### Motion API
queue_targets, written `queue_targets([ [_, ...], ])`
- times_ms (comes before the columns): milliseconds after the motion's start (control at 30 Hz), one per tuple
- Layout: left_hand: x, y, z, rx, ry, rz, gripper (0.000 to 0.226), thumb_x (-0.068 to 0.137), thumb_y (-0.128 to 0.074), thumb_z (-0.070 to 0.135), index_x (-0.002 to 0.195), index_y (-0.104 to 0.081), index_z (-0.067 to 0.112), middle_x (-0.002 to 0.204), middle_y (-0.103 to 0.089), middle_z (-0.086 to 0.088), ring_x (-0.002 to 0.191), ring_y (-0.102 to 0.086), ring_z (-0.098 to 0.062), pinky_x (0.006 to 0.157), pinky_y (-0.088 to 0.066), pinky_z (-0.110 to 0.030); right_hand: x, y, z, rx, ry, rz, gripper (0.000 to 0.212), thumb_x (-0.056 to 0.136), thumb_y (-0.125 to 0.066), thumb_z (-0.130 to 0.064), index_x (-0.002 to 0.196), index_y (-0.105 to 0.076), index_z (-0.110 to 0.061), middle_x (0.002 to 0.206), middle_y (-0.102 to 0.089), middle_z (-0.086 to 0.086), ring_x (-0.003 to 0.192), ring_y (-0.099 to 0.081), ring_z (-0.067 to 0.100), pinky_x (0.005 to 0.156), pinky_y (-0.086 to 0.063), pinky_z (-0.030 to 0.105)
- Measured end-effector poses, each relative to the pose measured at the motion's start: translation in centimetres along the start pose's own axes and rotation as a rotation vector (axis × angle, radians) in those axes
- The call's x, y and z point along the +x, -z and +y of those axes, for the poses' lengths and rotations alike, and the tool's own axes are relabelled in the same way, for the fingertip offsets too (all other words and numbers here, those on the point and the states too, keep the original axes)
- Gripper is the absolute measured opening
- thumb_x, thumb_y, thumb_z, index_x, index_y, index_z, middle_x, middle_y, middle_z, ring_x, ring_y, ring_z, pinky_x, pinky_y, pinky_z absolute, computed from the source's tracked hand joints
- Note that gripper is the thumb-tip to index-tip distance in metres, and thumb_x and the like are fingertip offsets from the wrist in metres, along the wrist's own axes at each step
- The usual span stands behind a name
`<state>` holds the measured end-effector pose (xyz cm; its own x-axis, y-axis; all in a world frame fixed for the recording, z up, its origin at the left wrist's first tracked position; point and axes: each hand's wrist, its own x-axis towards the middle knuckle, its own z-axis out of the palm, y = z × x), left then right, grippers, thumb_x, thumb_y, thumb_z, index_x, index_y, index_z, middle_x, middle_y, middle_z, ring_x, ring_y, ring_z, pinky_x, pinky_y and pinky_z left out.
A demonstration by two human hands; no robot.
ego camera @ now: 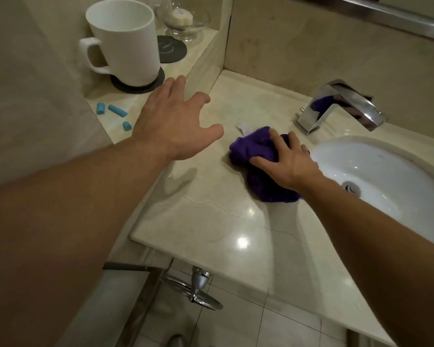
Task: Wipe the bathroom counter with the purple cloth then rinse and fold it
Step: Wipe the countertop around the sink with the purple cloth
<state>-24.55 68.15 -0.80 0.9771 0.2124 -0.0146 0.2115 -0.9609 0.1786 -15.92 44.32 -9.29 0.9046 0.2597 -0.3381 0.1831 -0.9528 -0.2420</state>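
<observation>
The purple cloth (251,151) lies bunched on the cream marble counter (223,221), just left of the white sink basin (386,176). My right hand (288,159) lies on top of the cloth with its fingers spread and slightly bent, pressing it onto the counter. A small white tag (244,127) sticks out at the cloth's far edge. My left hand (176,121) hovers open above the counter's left side, fingers spread, holding nothing. The chrome tap (341,106) stands behind the basin and mirrors the purple cloth.
A raised ledge on the left carries a white mug (125,43) on a dark coaster, a second coaster (171,48), a glass dish (183,21) with soap and three small blue pieces (115,111). Below the counter's front edge are tiled floor and a chrome fitting (198,284).
</observation>
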Motion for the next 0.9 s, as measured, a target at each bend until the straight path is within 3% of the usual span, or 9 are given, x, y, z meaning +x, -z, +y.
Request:
queue_targets([
  [100, 0.2, 0.1, 0.2, -0.001, -0.010, 0.016, 0.071, 0.086, -0.044, 0.068, 0.149, -0.031, 0.038, 0.165, -0.007, -0.011, 0.152, -0.003, -0.029, 0.121, -0.006, -0.043, -0.6, -2.0, -0.8, -0.105, -0.025, 0.071, 0.096, 0.072, -0.032, -0.095, 0.153, -0.003, -0.052, 0.168, -0.003, 0.001, 0.151, -0.009, 0.040, 0.116, -0.018, 0.067],
  [267, 0.0, -0.1, 0.3, -0.013, -0.012, 0.026, 0.072, 0.084, -0.046, 0.068, 0.148, -0.034, 0.037, 0.164, -0.010, -0.013, 0.151, -0.006, -0.029, 0.121, -0.007, -0.043, -2.0, -4.8, -5.7, -0.181, 0.085, 0.185, 0.093, 0.080, -0.036, -0.084, 0.157, -0.001, -0.044, 0.168, -0.010, 0.006, 0.150, -0.017, 0.041, 0.117, -0.019, 0.062],
  [400, -0.1, -0.1, 0.2, -0.030, -0.010, 0.027, 0.071, 0.084, -0.047, 0.066, 0.148, -0.034, 0.038, 0.165, -0.010, -0.012, 0.151, -0.006, -0.029, 0.121, -0.006, -0.043, -3.4, -7.7, -13.5, -0.229, 0.335, 0.137, 0.097, 0.078, -0.034, -0.086, 0.158, -0.015, -0.035, 0.167, -0.015, 0.007, 0.148, -0.018, 0.042, 0.115, -0.018, 0.061],
  [500, -0.1, -0.1, 0.0, -0.028, -0.011, 0.045, 0.070, 0.086, -0.046, 0.064, 0.149, -0.034, 0.037, 0.164, -0.013, -0.011, 0.151, -0.008, -0.029, 0.120, -0.009, -0.044, -4.2, -9.1, -16.4, -0.219, 0.423, 0.100, 0.097, 0.085, -0.034, -0.078, 0.160, -0.009, -0.023, 0.168, -0.010, 0.007, 0.151, -0.012, 0.041, 0.119, -0.012, 0.060],
  [733, -0.2, -1.0, -0.5, 0.085, -0.036, 0.049, 0.071, 0.087, -0.044, 0.062, 0.151, -0.030, 0.033, 0.164, -0.006, -0.015, 0.151, -0.004, -0.031, 0.121, -0.006, -0.044, -4.8, -8.7, -14.2, -0.216, 0.478, 0.090, 0.084, 0.092, -0.038, -0.069, 0.160, -0.010, -0.030, 0.169, -0.012, 0.002, 0.153, -0.011, 0.036, 0.120, -0.012, 0.060],
  [900, 0.0, -1.2, -0.9, 0.212, -0.065, 0.035, 0.081, 0.083, -0.053, 0.061, 0.152, -0.024, 0.031, 0.165, 0.001, -0.017, 0.152, 0.001, -0.032, 0.122, -0.005, -0.044, -4.5, -6.7, -8.5, -0.201, 0.351, 0.138, 0.081, 0.089, -0.041, -0.071, 0.158, -0.015, -0.037, 0.168, -0.013, -0.005, 0.153, -0.016, 0.030, 0.120, -0.015, 0.057],
])
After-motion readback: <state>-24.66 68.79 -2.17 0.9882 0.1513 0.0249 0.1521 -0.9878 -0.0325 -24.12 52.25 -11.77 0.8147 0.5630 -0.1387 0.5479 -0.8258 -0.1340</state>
